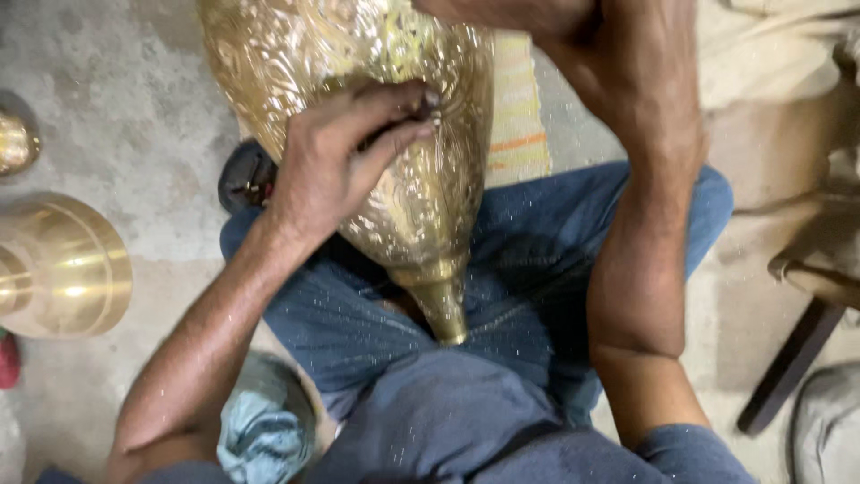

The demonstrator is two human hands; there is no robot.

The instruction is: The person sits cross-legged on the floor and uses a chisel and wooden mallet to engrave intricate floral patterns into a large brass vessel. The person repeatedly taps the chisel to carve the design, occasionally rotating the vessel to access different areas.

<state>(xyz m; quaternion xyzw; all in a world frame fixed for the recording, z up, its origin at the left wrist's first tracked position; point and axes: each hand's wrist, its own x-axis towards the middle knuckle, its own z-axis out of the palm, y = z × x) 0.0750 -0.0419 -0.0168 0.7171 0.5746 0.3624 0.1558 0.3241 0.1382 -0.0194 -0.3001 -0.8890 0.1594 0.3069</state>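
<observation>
A large engraved brass vessel (pixel 421 179) lies tilted over my lap, its narrow neck pointing down toward my blue trousers (pixel 520 269). My left hand (pixel 345 157) presses on its ornate side, fingers pinched on a small dark tool or pad at the fingertips. My right arm reaches up along the right of the vessel; my right hand (pixel 520 13) is mostly cut off at the top edge, resting on the vessel's upper part. Fine shiny dust speckles my arms and trousers.
Another smooth brass vessel (pixel 58 269) lies on the concrete floor at left, with a smaller brass piece (pixel 16 143) above it. A blue cloth (pixel 260 430) sits by my left elbow. A striped mat (pixel 520 116) and a dark wooden leg (pixel 793 358) are at right.
</observation>
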